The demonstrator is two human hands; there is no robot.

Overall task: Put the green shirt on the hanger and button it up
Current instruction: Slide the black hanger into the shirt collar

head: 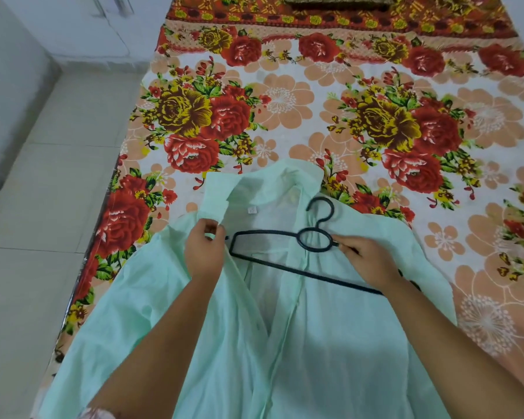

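Your left hand point(203, 249) pinches the front edge of the green shirt point(330, 343), which lies open on the flowered bedsheet point(285, 116). The black hanger point(266, 232) lies inside it, its shoulder gripped by your right hand point(366, 258) beside the ring.

The person's left forearm point(152, 343) and right forearm point(454, 337) are uncovered along the whole length that shows. Near the left elbow, at the bottom edge of the view, sits a small scrap of pale fabric sleeve with a soft pinkish mottled print point(99, 414). The left hand point(203, 252) and right hand point(366, 258) are bare; the nails are too blurred to describe.
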